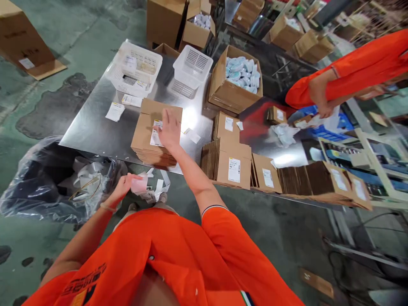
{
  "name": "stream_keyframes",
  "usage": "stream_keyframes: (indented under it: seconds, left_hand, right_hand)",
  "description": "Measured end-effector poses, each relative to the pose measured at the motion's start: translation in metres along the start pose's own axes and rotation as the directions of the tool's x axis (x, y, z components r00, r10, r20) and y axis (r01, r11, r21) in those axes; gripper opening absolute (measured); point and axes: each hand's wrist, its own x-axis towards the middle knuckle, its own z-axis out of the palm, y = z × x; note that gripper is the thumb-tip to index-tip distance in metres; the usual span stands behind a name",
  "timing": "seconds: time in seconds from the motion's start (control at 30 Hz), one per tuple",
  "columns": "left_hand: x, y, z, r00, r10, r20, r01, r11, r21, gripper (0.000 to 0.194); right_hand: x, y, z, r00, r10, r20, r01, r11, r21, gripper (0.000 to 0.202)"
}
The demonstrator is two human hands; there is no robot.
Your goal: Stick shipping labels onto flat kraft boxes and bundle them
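Note:
My right hand point(169, 129) lies flat with its fingers stretched out on a stack of flattened cardboard boxes point(140, 136). Under and beside its fingers is a white printed label point(156, 135) on the top box. Past the table's near edge, my left hand point(123, 187) pinches a pale label strip point(139, 184), partly pinkish. Loose white strips point(163, 182) hang or lie just beyond it, near my feet. Two small stacks of printed labels point(115, 111) rest on the table left of the boxes, and a loose label piece point(192, 135) lies to their right.
A bin lined with clear plastic point(41, 208) stands at left. White baskets point(193, 68) and a carton of round packs point(219, 87) occupy the metal table's point(86, 127) far side. Labelled flat boxes point(234, 155) line the right. A co-worker in orange point(350, 68) handles plastic there.

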Motion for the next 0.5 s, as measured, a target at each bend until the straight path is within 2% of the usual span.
stream_keyframes:
  seconds: [0.07, 0.1, 0.13, 0.2, 0.27, 0.37, 0.43, 0.5]
  left_hand:
    - [0.013, 0.024, -0.011, 0.991, 0.117, -0.063, -0.112, 0.991, 0.078, 0.047]
    - [0.024, 0.038, -0.014, 0.981, 0.164, -0.107, -0.152, 0.982, 0.115, 0.044]
    - [0.037, 0.053, -0.017, 0.969, 0.192, -0.155, -0.17, 0.975, 0.144, 0.048]
    - [0.064, 0.079, -0.02, 0.958, 0.188, -0.218, -0.139, 0.965, 0.221, 0.065]
    - [0.085, 0.096, -0.02, 0.958, 0.182, -0.222, -0.106, 0.943, 0.317, 0.072]
    - [0.093, 0.104, -0.01, 0.967, 0.191, -0.166, -0.117, 0.92, 0.373, 0.069]
    - [0.085, 0.103, 0.003, 0.98, 0.177, -0.095, -0.138, 0.937, 0.32, 0.073]
    - [0.072, 0.1, 0.018, 0.982, 0.19, -0.007, -0.183, 0.956, 0.229, 0.079]
  right_hand:
    - [-0.002, -0.006, 0.001, 0.987, -0.078, 0.143, 0.081, 0.997, -0.013, 0.074]
    - [-0.002, -0.004, 0.0, 0.983, -0.057, 0.175, 0.062, 0.998, -0.025, 0.073]
    - [-0.002, 0.001, -0.004, 0.985, 0.001, 0.171, 0.007, 0.999, -0.043, 0.073]
    - [-0.003, 0.019, -0.013, 0.98, 0.18, 0.082, -0.175, 0.983, -0.063, 0.071]
    - [-0.009, 0.036, -0.022, 0.938, 0.348, 0.003, -0.347, 0.937, -0.033, 0.067]
    - [-0.024, 0.051, -0.027, 0.873, 0.484, 0.061, -0.487, 0.872, 0.051, 0.054]
    - [-0.034, 0.061, -0.031, 0.849, 0.515, 0.121, -0.527, 0.843, 0.11, 0.043]
    - [-0.048, 0.083, -0.045, 0.822, 0.558, 0.114, -0.57, 0.806, 0.159, 0.035]
